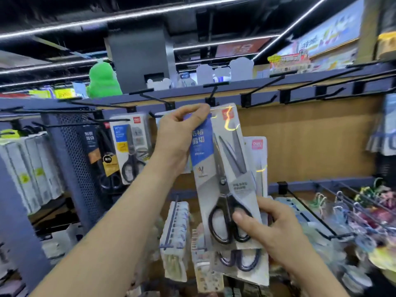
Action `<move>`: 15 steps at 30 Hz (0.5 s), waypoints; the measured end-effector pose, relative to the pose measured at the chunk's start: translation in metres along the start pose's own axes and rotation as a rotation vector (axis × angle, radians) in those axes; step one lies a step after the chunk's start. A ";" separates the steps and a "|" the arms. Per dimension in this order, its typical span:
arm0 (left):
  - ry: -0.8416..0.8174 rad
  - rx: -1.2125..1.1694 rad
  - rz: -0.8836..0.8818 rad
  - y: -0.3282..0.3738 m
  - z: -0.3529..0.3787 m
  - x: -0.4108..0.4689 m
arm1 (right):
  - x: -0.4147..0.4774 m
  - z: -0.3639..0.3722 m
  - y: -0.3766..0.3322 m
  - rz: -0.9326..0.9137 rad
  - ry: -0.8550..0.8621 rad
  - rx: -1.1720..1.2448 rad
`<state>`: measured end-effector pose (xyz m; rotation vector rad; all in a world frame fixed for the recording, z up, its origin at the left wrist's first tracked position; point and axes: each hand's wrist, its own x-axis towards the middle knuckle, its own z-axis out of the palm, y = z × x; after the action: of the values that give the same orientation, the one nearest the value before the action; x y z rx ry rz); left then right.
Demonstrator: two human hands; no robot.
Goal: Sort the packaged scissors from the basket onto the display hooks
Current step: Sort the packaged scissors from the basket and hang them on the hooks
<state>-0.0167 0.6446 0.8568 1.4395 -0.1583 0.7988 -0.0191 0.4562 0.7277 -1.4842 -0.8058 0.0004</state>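
Head view: hanging step. Left hand point(182, 133) pinches the top of the scissors pack point(222, 168), right hand point(270, 230) grips its bottom. Next, probably thread it onto the hook point(212, 93).

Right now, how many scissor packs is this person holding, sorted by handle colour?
Black-handled pack: 1
Dark-blue-handled pack: 1
Total: 2
The right hand holds both at the bottom; the left hand pinches the top of the black-handled one.
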 end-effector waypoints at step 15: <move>0.010 0.412 0.037 0.007 0.023 0.030 | 0.021 0.001 0.008 0.052 0.028 0.202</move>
<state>0.0101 0.6348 0.8830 1.8230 -0.0112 0.9031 -0.0007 0.4680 0.7307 -1.3108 -0.7230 0.0975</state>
